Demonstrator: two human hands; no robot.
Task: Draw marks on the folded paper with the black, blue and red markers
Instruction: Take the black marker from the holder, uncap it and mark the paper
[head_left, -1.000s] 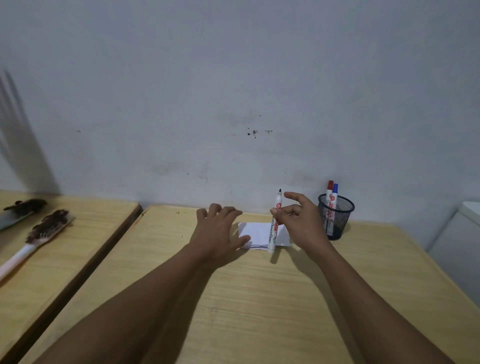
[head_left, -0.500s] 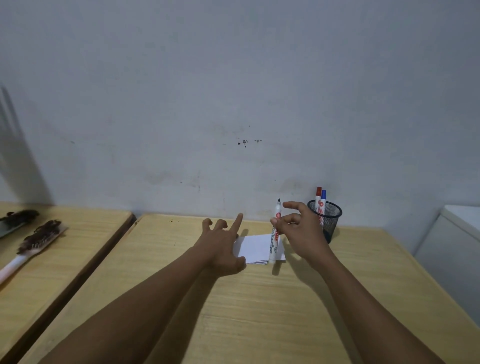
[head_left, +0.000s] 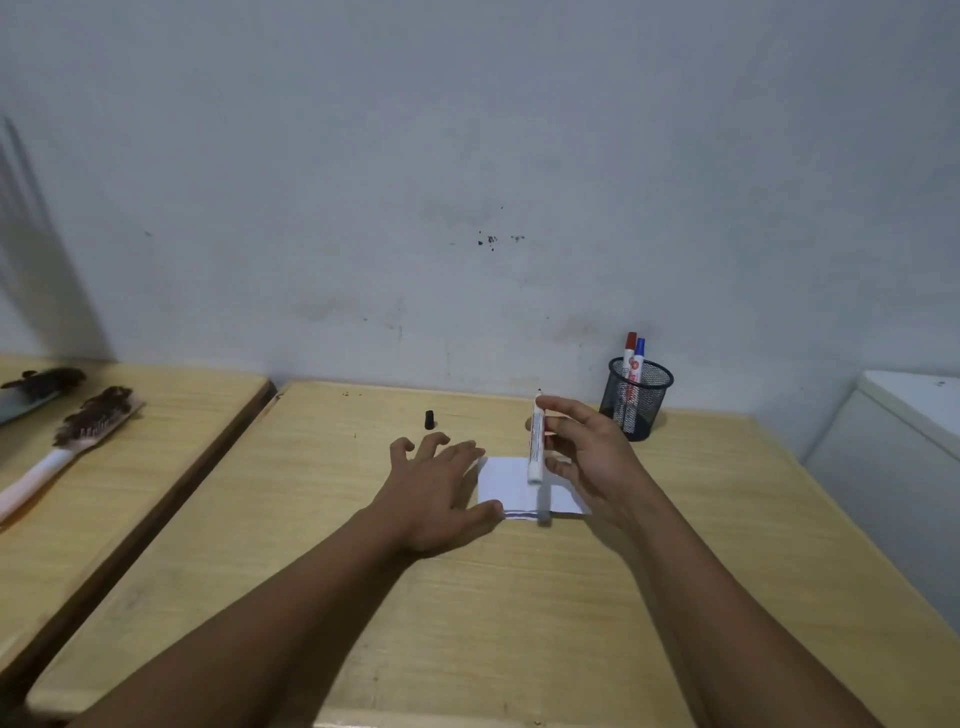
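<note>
Two hands over folded paper (head_left: 511, 483) mid-table (head_left: 467, 623): left hand (head_left: 434, 493) flat, fingers spread, thumb pinning paper's left edge; right hand (head_left: 587, 457) pinching uncapped black marker (head_left: 535, 439) upright above paper, other fingers loose. Black cap (head_left: 429, 419) beyond paper, far left. Red marker (head_left: 630, 358), blue marker (head_left: 639, 358) in mesh cup (head_left: 636, 400) right of paper

A black cap (head_left: 429, 419) now stands on the bench (head_left: 311, 519), the black marker (head_left: 535, 439) uncapped in the right hand (head_left: 592, 457), left hand (head_left: 436, 493) spread wider.
</note>
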